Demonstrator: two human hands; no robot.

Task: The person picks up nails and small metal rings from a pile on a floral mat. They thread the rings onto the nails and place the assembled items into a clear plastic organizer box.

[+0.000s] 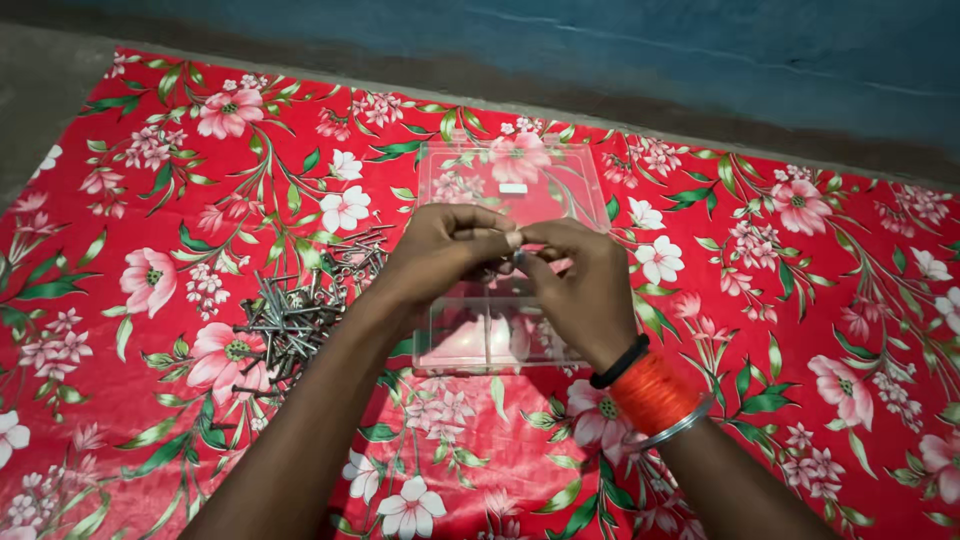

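Observation:
My left hand [445, 250] and my right hand [580, 285] meet fingertip to fingertip above a clear plastic compartment box [470, 340]. Both pinch something small between thumb and fingers; it is too small to make out. The box's open clear lid [560, 175] lies flat beyond my hands. A heap of dark metal nails [290, 320] lies on the cloth just left of my left forearm. My right wrist wears a black band, orange thread and a metal bangle.
A red cloth with pink and white flowers [800, 300] covers the floor under everything. Bare grey floor [40, 90] shows at the far left, and a blue wall [700, 50] runs along the back edge.

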